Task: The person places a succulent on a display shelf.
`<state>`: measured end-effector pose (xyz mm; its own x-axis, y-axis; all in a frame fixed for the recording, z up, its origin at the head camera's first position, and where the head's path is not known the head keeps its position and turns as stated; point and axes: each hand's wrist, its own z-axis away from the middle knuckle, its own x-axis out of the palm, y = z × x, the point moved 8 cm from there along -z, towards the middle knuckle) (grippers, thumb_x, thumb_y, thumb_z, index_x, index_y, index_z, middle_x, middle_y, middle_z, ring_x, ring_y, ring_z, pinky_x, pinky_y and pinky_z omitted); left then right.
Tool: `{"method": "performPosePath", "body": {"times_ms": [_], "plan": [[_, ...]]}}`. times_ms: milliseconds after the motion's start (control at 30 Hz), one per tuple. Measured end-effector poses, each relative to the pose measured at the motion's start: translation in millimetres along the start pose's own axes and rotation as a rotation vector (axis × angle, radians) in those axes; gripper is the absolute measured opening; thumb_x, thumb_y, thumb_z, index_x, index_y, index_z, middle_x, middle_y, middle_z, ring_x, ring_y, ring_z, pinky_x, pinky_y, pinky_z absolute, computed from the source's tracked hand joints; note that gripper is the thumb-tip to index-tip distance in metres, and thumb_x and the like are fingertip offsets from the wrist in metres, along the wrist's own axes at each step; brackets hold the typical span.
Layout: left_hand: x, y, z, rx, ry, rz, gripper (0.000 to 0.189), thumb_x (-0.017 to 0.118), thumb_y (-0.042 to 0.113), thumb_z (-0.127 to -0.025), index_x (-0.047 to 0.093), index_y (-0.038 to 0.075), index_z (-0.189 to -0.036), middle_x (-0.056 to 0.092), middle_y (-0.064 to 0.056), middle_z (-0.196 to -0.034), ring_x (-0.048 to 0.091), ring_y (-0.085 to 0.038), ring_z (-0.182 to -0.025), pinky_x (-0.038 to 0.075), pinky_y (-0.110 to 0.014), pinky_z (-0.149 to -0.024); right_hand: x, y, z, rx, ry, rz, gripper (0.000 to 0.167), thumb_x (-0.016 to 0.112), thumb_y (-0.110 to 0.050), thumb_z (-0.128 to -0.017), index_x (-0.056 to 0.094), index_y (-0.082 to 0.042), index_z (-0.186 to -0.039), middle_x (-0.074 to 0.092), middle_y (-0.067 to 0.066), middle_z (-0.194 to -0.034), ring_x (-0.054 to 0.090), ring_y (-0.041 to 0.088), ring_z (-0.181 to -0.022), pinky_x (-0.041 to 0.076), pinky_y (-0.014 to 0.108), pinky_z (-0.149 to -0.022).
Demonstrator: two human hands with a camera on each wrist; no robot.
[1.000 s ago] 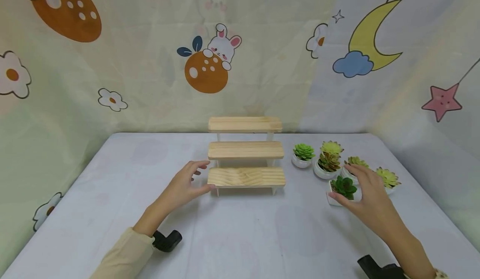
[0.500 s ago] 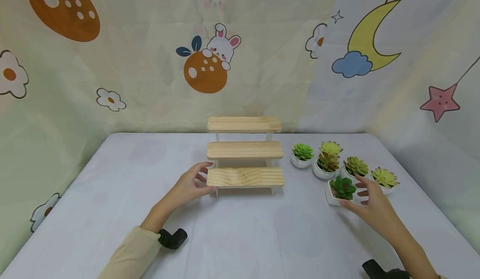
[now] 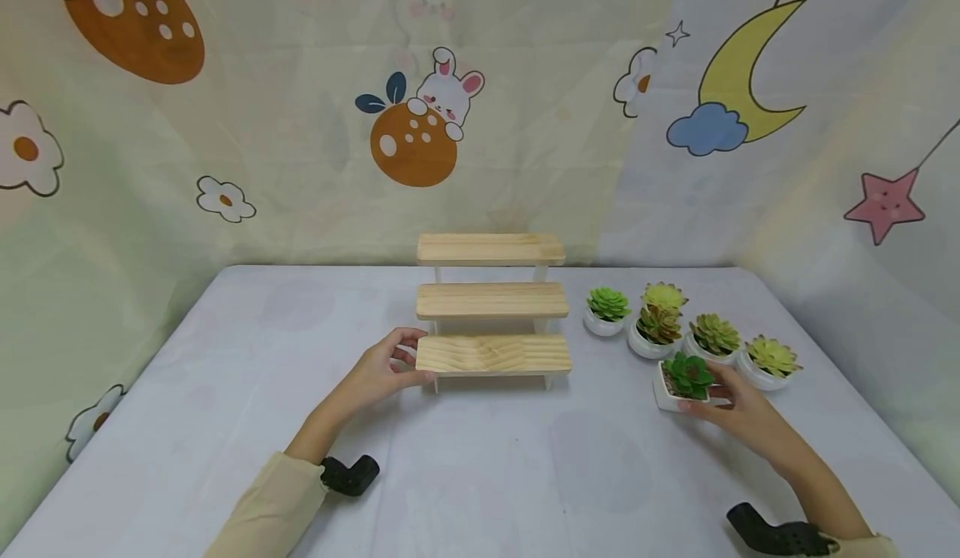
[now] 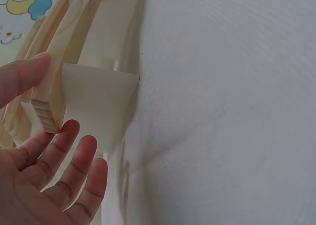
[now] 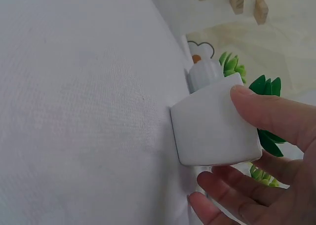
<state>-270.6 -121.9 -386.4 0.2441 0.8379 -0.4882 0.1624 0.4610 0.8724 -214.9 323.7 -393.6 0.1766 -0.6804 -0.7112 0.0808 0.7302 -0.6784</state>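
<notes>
Pale wood, head view: I see a three-step stand (image 3: 492, 300) upright on the white-covered table (image 3: 480, 475), near its back edge. The left hand (image 3: 382, 374) holds the left end of the bottom step, thumb at the front and forefinger toward the back. At right, the right hand (image 3: 738, 415) grips a square white pot (image 3: 670, 398) bearing a dark green succulent (image 3: 687, 375). The pot is on the table, well apart from the stand. Lighter green and reddish-brown succulents in round white pots (image 3: 648, 346) stand behind and to its right.

Left wrist view: I note a narrow pinch on the step's end; the other fingers are spread beside a white support panel (image 4: 98, 94).

Right wrist view: I read the thumb near the pot's rim, fingers around the far side. I cannot tell whether its whole base meets the cloth.
</notes>
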Motion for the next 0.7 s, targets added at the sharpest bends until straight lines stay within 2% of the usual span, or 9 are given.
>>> {"method": "performPosePath", "body": {"times_ms": [300,567,700], "plan": [[-0.1,2.4,-0.4,0.018,0.001,0.026,0.056,0.076,0.019,-0.076,0.050,0.007,-0.125,0.053,-0.013,-0.115,0.054,-0.023,-0.095,0.046,-0.032,-0.079,-1.4,1.4,0.2,-0.005,-0.021,-0.017,0.088,0.062,-0.033,-0.089,0.008,0.011,-0.143,0.017,0.037,-0.144,0.033,0.051,-0.123,0.037,0.061,-0.090],[0.3,0.4,-1.0,-0.002,-0.001,0.038,0.057,0.077,0.018,-0.075,0.050,0.007,-0.124,0.053,-0.013,-0.116,0.054,-0.022,-0.095,0.046,-0.030,-0.075,-2.5,-0.2,-0.1,-0.024,0.011,-0.004,0.083,0.063,-0.031,-0.088,0.017,0.014,-0.140,0.030,0.037,-0.137,0.044,0.048,-0.117,0.046,0.050,-0.084],[0.2,-0.6,-0.9,-0.018,0.004,0.035,0.058,0.077,0.018,-0.074,0.050,0.008,-0.125,0.054,-0.012,-0.116,0.054,-0.023,-0.095,0.045,-0.030,-0.073,-2.9,-2.3,0.2,-0.039,0.025,0.007,0.083,0.063,-0.032,-0.088,0.018,0.015,-0.140,0.030,0.039,-0.137,0.045,0.049,-0.116,0.047,0.051,-0.084]]}}
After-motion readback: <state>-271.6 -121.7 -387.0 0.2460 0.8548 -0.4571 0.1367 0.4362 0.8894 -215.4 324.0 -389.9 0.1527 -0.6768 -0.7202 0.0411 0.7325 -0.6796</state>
